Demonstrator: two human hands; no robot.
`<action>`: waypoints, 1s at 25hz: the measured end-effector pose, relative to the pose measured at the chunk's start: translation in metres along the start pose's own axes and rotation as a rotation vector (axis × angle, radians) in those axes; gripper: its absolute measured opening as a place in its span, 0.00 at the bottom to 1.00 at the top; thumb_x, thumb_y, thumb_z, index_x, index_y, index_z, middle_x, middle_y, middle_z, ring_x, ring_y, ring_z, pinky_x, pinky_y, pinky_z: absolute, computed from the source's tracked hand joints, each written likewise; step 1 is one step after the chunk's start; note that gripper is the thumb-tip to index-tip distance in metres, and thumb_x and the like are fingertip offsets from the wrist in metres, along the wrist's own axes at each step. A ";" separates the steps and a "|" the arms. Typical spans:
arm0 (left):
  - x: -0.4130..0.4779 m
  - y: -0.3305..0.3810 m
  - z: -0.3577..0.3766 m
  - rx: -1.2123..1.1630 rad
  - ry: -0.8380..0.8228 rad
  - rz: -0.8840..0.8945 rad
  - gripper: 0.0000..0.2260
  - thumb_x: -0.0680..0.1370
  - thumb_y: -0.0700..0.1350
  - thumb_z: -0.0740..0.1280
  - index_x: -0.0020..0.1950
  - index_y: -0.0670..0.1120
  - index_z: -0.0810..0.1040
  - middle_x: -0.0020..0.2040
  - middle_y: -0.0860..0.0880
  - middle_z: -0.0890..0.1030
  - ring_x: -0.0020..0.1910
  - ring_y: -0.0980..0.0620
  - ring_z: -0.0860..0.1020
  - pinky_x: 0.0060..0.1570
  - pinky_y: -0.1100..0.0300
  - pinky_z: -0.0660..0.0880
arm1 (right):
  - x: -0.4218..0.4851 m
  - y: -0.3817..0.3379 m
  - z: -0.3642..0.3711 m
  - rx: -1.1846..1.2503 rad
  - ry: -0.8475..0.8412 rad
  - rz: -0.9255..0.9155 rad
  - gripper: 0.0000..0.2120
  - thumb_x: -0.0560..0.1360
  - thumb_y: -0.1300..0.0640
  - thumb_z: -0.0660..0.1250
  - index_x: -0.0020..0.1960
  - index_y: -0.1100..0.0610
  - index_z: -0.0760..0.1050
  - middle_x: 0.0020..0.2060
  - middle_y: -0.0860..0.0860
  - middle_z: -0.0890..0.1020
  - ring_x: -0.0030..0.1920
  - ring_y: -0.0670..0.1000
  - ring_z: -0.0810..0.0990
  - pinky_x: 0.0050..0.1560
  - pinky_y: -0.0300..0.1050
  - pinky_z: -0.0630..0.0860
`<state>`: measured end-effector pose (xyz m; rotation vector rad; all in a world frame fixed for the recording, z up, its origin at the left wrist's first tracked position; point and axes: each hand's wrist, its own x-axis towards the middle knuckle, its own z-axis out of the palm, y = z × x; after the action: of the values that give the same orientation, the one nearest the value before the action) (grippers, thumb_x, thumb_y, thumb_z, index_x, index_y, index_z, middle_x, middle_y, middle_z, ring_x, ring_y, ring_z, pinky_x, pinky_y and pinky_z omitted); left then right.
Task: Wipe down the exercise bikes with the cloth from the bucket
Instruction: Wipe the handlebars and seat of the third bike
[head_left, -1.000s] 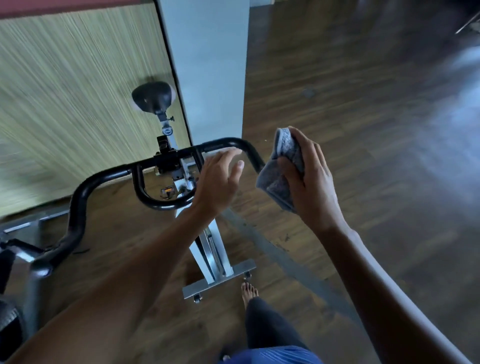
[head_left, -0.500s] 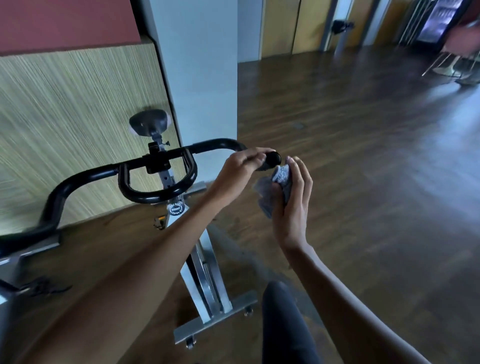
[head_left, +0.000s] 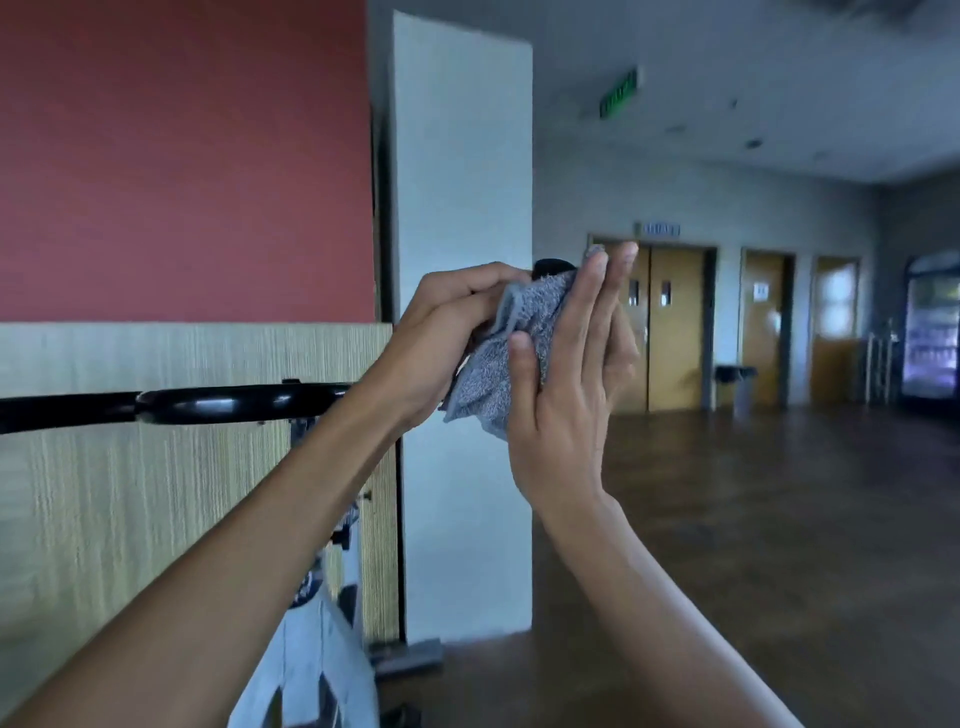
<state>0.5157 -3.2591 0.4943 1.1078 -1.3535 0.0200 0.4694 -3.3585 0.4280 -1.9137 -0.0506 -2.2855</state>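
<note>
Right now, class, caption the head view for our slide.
Wiping an exercise bike: left hand grips the handlebar end, right hand holds the grey cloth against it.

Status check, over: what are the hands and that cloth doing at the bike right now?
Left hand grips the handlebar near its end. Right hand holds the grey cloth at the tip, thumb pinning it. No obstruction seen.
</note>
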 end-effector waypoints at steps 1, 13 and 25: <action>-0.001 -0.004 0.002 0.012 0.006 0.046 0.13 0.77 0.39 0.63 0.44 0.49 0.86 0.44 0.47 0.85 0.46 0.51 0.82 0.53 0.55 0.75 | 0.000 0.002 0.000 0.049 0.022 -0.046 0.28 0.85 0.57 0.55 0.80 0.62 0.46 0.80 0.61 0.50 0.80 0.48 0.48 0.76 0.43 0.51; -0.020 -0.007 0.023 0.038 0.044 0.134 0.14 0.82 0.46 0.58 0.50 0.44 0.82 0.47 0.46 0.84 0.45 0.50 0.82 0.51 0.57 0.78 | 0.010 0.000 0.046 0.331 0.488 -0.132 0.23 0.84 0.55 0.60 0.77 0.57 0.63 0.78 0.56 0.62 0.78 0.54 0.61 0.74 0.52 0.65; -0.105 -0.158 -0.092 1.612 0.452 0.880 0.11 0.79 0.40 0.59 0.42 0.40 0.79 0.41 0.48 0.76 0.39 0.47 0.73 0.39 0.52 0.68 | -0.031 0.060 0.115 0.372 0.662 -0.348 0.21 0.85 0.60 0.56 0.75 0.62 0.59 0.74 0.59 0.60 0.77 0.60 0.58 0.77 0.53 0.58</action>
<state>0.6473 -3.2247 0.3333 1.4405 -1.1494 2.1584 0.5952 -3.3998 0.4137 -0.9712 -0.7125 -2.7599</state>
